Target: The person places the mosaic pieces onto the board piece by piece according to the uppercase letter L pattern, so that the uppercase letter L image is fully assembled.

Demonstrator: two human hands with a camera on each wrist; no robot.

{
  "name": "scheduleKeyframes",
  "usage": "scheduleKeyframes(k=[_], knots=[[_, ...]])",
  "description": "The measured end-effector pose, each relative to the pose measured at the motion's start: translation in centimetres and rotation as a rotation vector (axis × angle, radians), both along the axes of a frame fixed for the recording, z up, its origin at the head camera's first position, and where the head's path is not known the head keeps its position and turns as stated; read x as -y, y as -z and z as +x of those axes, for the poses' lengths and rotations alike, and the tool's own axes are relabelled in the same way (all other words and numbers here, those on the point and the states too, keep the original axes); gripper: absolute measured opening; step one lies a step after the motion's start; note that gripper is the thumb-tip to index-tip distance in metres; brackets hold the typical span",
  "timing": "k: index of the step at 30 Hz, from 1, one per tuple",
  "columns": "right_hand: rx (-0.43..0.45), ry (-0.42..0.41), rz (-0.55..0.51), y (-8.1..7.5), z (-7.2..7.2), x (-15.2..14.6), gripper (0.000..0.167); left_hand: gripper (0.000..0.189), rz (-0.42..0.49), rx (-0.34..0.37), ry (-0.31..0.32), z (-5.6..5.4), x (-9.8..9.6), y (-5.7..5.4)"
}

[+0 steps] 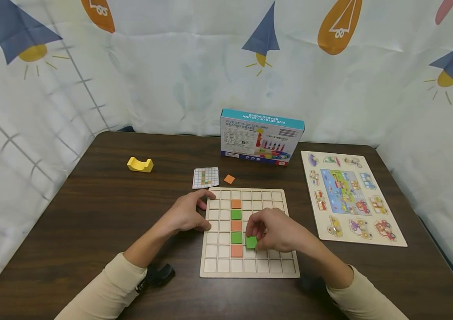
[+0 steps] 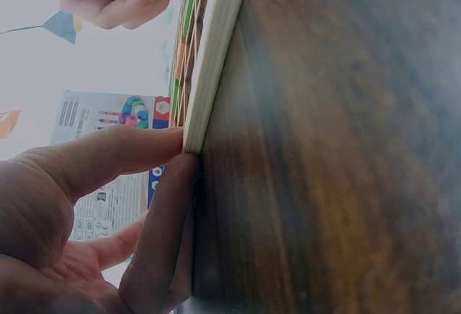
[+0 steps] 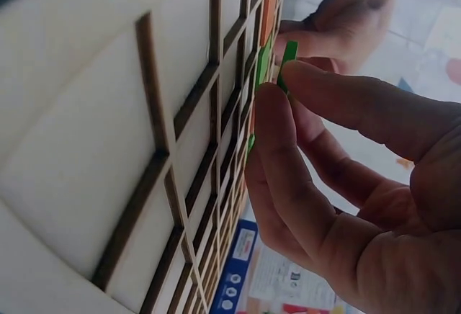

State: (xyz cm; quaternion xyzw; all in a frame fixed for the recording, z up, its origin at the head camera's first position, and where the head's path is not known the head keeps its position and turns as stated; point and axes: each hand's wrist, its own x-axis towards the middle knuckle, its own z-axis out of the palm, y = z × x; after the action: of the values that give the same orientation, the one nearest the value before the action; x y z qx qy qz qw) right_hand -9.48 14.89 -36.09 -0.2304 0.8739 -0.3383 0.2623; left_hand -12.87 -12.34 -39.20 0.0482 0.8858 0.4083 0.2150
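A pale wooden grid board point(image 1: 210, 265) lies on the table, with orange and green square tiles alternating down one column. My left hand point(image 1: 186, 212) holds the board at its left edge, thumb and fingertips against the rim. Between thumb and fingers, my right hand point(image 1: 277, 230) pinches a green tile point(image 1: 251, 242). That tile is tilted just above the cells to the right of the filled column. In the right wrist view the same green tile point(image 3: 288, 63) shows edge-on, apart from the board surface.
Behind the board are a small pattern card point(image 1: 205, 178) and a loose orange tile point(image 1: 229, 179). A toy box point(image 1: 260, 138) stands at the back. A picture puzzle board point(image 1: 312, 195) lies right, a yellow curved block point(image 1: 140, 165) left. A black object point(image 1: 160, 275) sits by the left sleeve.
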Motion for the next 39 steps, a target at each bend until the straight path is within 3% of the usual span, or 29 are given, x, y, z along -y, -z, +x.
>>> scheduleKeyframes(k=[11,25,39], knots=[[-0.019,-0.067,-0.018,0.67,0.62,0.44,0.027,0.076,0.008,0.004,-0.009,0.12,0.00,0.01],[-0.036,-0.079,0.021,0.97,0.90,0.82,0.030,0.076,-0.004,-0.009,-0.004,0.10,-0.04,0.00],[-0.068,-0.073,-0.012,0.78,0.71,0.72,0.029,0.077,-0.006,-0.009,-0.007,0.14,-0.02,-0.07]])
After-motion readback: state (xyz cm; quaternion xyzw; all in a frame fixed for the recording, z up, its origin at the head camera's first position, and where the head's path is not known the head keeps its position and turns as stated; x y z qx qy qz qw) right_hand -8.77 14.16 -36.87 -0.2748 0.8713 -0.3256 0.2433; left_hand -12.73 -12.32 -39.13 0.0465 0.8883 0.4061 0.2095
